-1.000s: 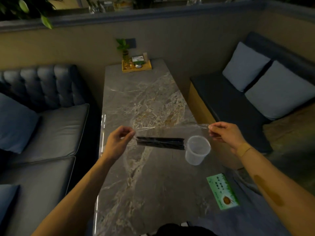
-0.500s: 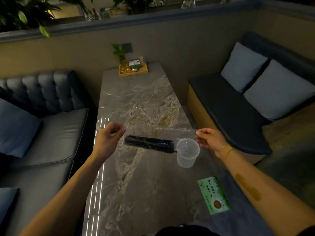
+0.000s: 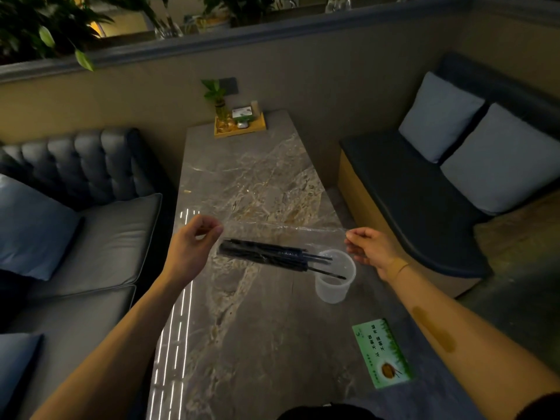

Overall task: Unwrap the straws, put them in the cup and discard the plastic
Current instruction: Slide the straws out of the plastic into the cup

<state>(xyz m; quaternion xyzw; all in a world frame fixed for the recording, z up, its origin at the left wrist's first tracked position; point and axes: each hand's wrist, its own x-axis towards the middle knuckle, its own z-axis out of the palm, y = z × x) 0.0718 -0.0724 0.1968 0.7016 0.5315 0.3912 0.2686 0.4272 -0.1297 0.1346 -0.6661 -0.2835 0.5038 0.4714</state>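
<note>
A clear plastic wrap (image 3: 281,230) is stretched flat above the marble table (image 3: 248,328). My left hand (image 3: 194,247) pinches its left edge and my right hand (image 3: 371,248) pinches its right edge. A bundle of black straws (image 3: 266,256) lies in the sagging wrap, tilted down to the right. Several straw tips stick out over the mouth of the translucent plastic cup (image 3: 335,281), which stands upright on the table below my right hand.
A green card (image 3: 383,353) lies on the table's near right. A wooden tray (image 3: 239,124) with a small plant stands at the far end. Grey sofas with cushions flank the table on both sides.
The straws have slid rightwards in the wrap, and their tips now reach over the cup's mouth. Both hands keep their pinch on the wrap.
</note>
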